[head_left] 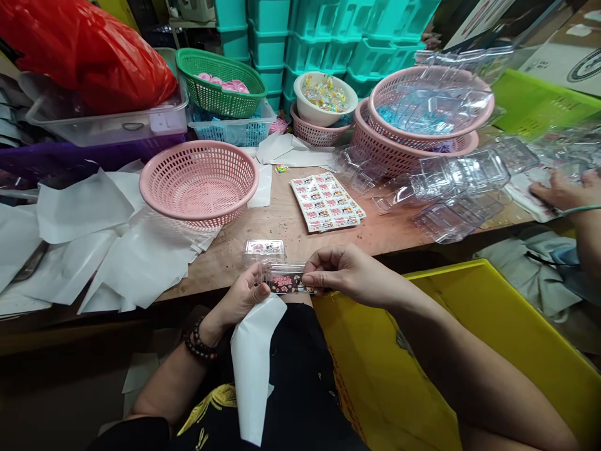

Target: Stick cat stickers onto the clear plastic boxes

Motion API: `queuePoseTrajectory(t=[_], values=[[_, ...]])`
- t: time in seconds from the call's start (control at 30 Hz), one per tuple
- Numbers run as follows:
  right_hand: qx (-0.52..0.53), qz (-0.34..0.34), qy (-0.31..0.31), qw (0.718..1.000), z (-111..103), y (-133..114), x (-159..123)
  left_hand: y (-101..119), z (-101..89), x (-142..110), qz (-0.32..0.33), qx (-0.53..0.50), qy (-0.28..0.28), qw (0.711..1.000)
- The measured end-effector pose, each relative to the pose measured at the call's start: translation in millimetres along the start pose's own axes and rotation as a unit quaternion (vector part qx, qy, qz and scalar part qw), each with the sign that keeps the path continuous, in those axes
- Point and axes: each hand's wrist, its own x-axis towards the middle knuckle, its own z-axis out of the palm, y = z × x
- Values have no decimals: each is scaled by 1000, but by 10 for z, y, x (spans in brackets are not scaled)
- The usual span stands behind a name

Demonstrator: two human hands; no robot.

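Both my hands hold a small clear plastic box [287, 279] with a printed sticker on it, just below the wooden table's front edge. My left hand [241, 297] grips its left end, fingers curled; a white backing sheet [253, 363] hangs from under that hand over my lap. My right hand [345, 270] pinches the box's right end. A second small clear box [264, 248] with a sticker lies on the table edge just beyond. A sheet of printed stickers [326, 202] lies flat further back on the table [282, 219].
An empty pink basket [200, 181] sits left of centre among loose white backing sheets [94, 250]. Pink baskets [413, 134] and stacked clear boxes [460, 188] fill the right. A yellow crate [493, 326] stands at my right knee. Another person's hand [561, 191] rests at far right.
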Motion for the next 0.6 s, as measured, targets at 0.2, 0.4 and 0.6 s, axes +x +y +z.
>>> queuePoseTrajectory(t=[0.2, 0.4, 0.6], values=[[1, 11, 3, 1000, 11, 24, 20, -78, -57, 18, 4, -3, 3, 1000], [-40, 6, 12, 999, 38, 29, 17, -31, -8, -1, -5, 13, 33, 999], [-165, -27, 90, 982, 125, 51, -7, 51, 93, -15, -10, 17, 72, 997]])
